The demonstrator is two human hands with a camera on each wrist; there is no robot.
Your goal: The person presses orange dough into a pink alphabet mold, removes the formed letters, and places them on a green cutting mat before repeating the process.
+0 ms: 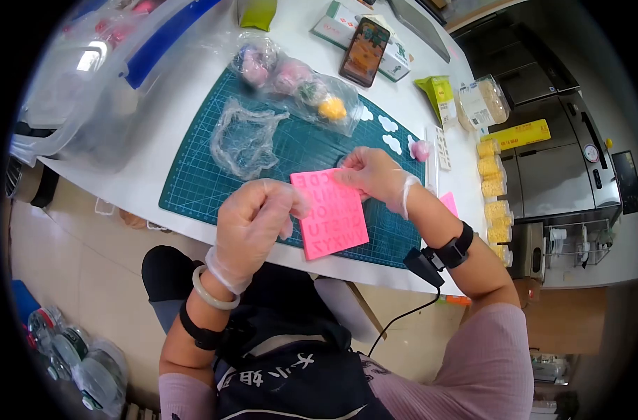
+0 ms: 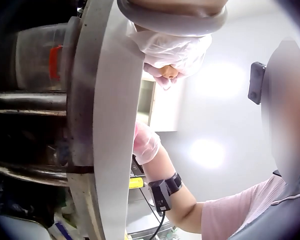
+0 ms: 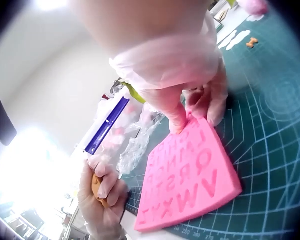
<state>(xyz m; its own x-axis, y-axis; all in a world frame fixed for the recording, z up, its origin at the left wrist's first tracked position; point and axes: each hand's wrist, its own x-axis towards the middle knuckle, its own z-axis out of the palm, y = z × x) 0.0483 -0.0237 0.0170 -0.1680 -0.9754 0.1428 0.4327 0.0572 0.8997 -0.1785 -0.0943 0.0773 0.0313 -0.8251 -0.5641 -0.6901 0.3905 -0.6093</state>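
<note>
A pink letter mould (image 1: 333, 217), with rows of sunken letters, is tilted over the front of the green cutting mat (image 3: 270, 165). My gloved right hand (image 1: 375, 175) pinches its upper edge, thumb on the lettered face. To the left of the mould, my gloved left hand (image 1: 252, 220) has its fingers curled round a lump of brown dough (image 3: 96, 187). That lump also peeks out under the fingers in the left wrist view, while the head view hides it. A small brown bone-shaped piece (image 3: 251, 42) lies on the mat beyond the right hand.
Crumpled clear plastic wrap (image 1: 245, 140) and bagged coloured dough balls (image 1: 291, 77) lie across the mat's back. White cloud shapes (image 1: 389, 133) sit by a pink ball (image 1: 420, 150). Behind are a phone (image 1: 364, 52) and a clear bin (image 1: 95, 119); yellow-filled jars (image 1: 493, 175) line the right.
</note>
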